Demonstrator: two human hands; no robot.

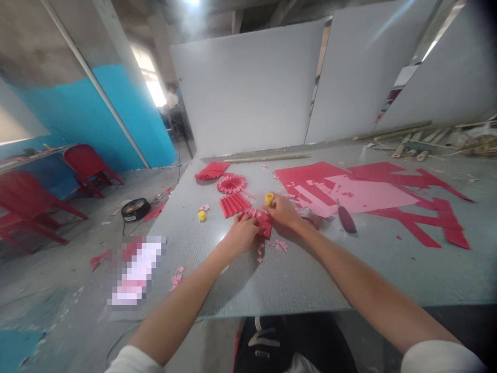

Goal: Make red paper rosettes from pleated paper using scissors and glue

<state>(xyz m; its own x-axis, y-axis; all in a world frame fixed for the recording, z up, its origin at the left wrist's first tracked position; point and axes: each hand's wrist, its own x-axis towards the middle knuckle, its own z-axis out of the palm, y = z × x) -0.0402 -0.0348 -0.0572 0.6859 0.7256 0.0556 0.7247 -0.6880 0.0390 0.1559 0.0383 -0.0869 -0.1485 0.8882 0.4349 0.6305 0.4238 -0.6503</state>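
Both my hands meet on a small pleated red paper piece (pixel 265 224) lying on the grey table (pixel 295 274). My left hand (pixel 244 233) has its fingers curled down onto the paper's left side. My right hand (pixel 282 211) presses the paper's upper right and seems to hold a small yellow tube (pixel 269 197) at its fingertips. Just beyond lie a pleated red strip (pixel 234 204), a round red paper fan (pixel 231 183) and a folded red fan (pixel 212 170). A yellow cap (pixel 202 215) sits to the left.
Cut red and pink paper sheets (pixel 365 194) cover the table's right half, with a dark-handled knife (pixel 346 219) on them. Red scraps (pixel 280 244) litter the surface. Bamboo sticks (pixel 411 135) lie at the back. Red chairs (pixel 87 166) and a black round object (pixel 135 209) stand on the floor left.
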